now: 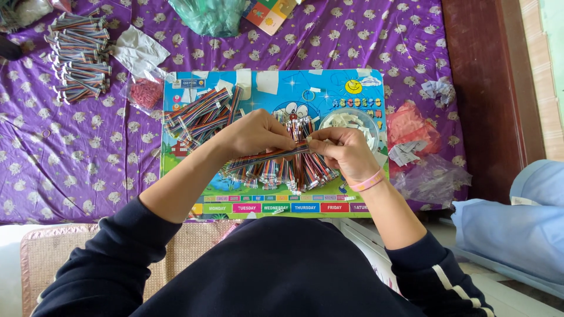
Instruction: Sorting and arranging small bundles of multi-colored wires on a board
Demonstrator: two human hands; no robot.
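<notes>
Both left hand [252,136] and right hand [343,151] pinch a flat rainbow-striped ribbon cable bundle [267,158] just above the colourful picture board [276,199]; loose grip likely drops it into the cable pile [294,170] below.

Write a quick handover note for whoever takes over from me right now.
Left hand and right hand both pinch one flat rainbow cable strip over the board. Under the hands lies a cable pile, with more strips upper left. A bowl of white tabs sits beside the right hand. Bundles lie on the purple cloth. Most of the pile remains unhandled.
</notes>
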